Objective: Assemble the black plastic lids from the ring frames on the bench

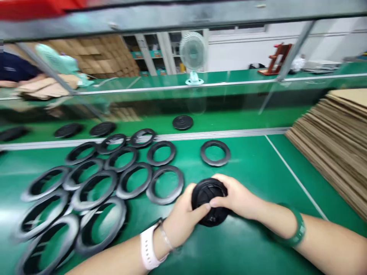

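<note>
A round black disc part (207, 198) sits on the green table (258, 172) between both hands. My left hand (183, 215) grips its left side, thumb pressed on top. My right hand (236, 196) wraps over its right and upper edge. A white watch is on the left wrist and a green bangle on the right. To the left lie several black rings (166, 184) in overlapping rows. One single ring (215, 152) lies alone just beyond the hands.
A stack of flat cardboard sheets (335, 149) fills the right side. Black discs (182, 122) lie on the conveyor strip beyond a metal rail. A small desk fan (193, 57) stands further back. Another person's arm and cardboard (37, 86) show at far left.
</note>
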Motion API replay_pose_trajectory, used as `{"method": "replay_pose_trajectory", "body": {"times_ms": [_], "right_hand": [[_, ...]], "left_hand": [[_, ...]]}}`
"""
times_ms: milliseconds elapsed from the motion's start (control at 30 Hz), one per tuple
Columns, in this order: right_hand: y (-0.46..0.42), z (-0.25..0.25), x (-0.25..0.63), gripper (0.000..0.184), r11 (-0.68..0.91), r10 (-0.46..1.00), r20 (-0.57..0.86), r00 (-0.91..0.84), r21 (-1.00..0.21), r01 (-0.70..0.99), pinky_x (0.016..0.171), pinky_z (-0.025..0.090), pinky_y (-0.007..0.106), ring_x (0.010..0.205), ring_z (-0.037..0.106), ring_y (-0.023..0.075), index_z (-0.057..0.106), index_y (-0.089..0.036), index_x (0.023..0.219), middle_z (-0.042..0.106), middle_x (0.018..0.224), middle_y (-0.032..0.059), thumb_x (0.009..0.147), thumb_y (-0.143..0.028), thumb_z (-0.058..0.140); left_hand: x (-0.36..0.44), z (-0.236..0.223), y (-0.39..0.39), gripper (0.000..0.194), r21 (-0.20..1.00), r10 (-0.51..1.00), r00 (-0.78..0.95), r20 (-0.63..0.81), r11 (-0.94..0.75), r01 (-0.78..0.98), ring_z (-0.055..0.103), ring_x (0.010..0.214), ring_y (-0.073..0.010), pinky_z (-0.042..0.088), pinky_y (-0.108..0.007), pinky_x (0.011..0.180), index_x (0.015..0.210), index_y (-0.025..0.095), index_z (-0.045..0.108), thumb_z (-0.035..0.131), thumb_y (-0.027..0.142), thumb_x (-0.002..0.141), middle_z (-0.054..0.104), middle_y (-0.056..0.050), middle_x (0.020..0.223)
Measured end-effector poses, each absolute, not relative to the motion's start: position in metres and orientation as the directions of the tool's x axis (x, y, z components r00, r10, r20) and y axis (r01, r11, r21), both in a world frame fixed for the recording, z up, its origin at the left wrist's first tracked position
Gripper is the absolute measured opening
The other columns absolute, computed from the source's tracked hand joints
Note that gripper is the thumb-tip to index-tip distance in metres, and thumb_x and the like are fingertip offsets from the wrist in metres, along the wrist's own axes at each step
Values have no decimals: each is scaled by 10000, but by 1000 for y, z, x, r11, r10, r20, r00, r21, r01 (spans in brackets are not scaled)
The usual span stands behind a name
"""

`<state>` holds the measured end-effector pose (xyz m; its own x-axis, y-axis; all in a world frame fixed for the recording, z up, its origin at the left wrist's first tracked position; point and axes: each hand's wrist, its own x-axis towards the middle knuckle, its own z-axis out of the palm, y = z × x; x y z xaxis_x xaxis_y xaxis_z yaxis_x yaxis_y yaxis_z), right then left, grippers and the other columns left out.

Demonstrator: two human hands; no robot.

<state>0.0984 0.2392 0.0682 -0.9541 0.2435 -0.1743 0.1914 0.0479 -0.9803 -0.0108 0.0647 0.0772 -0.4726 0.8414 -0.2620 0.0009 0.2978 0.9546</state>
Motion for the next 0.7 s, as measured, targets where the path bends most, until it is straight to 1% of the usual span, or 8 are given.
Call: {"method": "replay_pose_trajectory", "body": {"times_ms": [67,100,200,267,433,633,700], "right_hand": [[236,66,100,425,88,293,-213,-932,-965,248,895,484,415,980,638,289,631,-181,1019,689,1002,51,702,-389,823],[235,63,101,425,89,289,-231,-929,-960,267,912,484,418,998,639,292,629,-186,1031,690,1026,55,707,-389,815],[241,53,100,437,51,202,-277,-939,-955,293,930,511,391,1035,649,288,628,-209,1055,693,1085,58,708,-392,820],[245,48,99,444,29,173,-296,-939,-952,305,911,545,367,1035,662,288,638,-218,1050,699,1106,63,694,-398,833],[249,46,101,450,21,208,-316,-926,-945,327,856,601,362,984,692,309,685,-220,1011,719,1088,85,633,-383,865],[249,44,102,442,16,200,-306,-931,-949,315,888,603,388,998,692,321,698,-232,1041,717,1093,92,660,-389,857],[250,44,102,450,9,181,-316,-931,-946,323,891,603,390,1012,687,325,698,-234,1050,713,1107,93,651,-361,861]], "left_hand": [[-9,75,64,381,954,834,-483,-266,299,-7,599,1068,-281,481,-409,930,1122,167,578,720,328,808,659,-67,1095],[-9,74,64,392,949,827,-490,-275,314,-3,610,1035,-280,489,-410,907,1109,167,583,735,324,784,664,-65,1076],[-11,69,62,430,927,804,-514,-299,372,42,638,968,-280,509,-410,848,1099,185,587,764,330,734,677,-57,1046],[-13,68,61,455,914,799,-510,-317,400,58,652,943,-283,520,-409,822,1096,196,581,778,356,718,686,-59,1042],[-14,72,59,500,904,814,-465,-349,423,62,662,990,-304,538,-426,835,1114,209,560,779,417,716,697,-71,1079],[-15,74,59,484,901,827,-437,-355,426,75,664,999,-299,551,-430,850,1107,218,544,762,439,735,696,-62,1096],[-15,75,59,485,894,820,-439,-367,442,78,667,992,-301,550,-430,836,1104,220,542,759,442,732,698,-62,1082]]}}
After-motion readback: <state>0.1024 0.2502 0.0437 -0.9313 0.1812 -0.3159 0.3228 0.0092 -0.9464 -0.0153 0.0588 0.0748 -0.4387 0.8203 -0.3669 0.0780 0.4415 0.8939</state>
